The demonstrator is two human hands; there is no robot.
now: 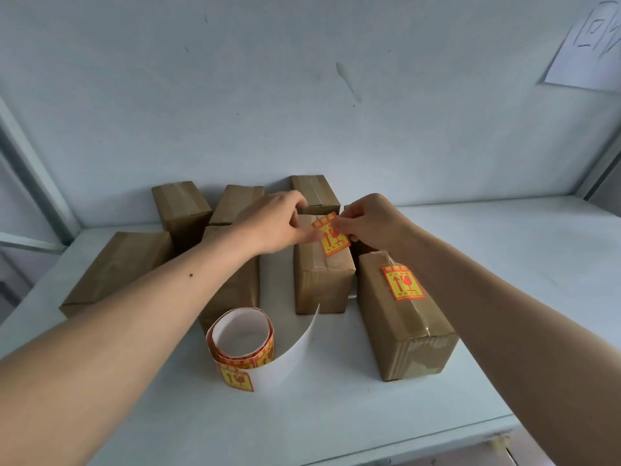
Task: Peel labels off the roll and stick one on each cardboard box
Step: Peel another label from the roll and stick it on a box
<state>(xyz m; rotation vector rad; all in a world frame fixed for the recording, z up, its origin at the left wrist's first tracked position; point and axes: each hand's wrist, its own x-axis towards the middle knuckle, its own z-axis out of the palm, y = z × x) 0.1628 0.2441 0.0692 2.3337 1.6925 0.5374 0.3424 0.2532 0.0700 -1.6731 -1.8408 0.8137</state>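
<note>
Holding the label by its edges, you had it hovering just over the top of the middle box, tilted, its low end close to the tape seam. Your left hand pinched the left edge with thumb and fingers; your right hand pinched the upper right edge, fingers curled narrow around it. Whether any part had already touched the cardboard could not be told.

That label looked thin, light and floppy, sticky underneath, so it would likely have curled or folded on itself if slack. Edges and corners were the right places to hold, keeping it taut and your fingertips off the glue. Once it touched, it would probably not lift cleanly.

Just to your right lay a box already wearing its own label. Five more boxes, none showing a label, stood around: one far left, one under your left forearm, three at the back by the wall. The roll sat on the desk near you, its white backing strip curling towards the middle box. Nothing blocked the box top; only the neighbouring box crowded your right wrist.
</note>
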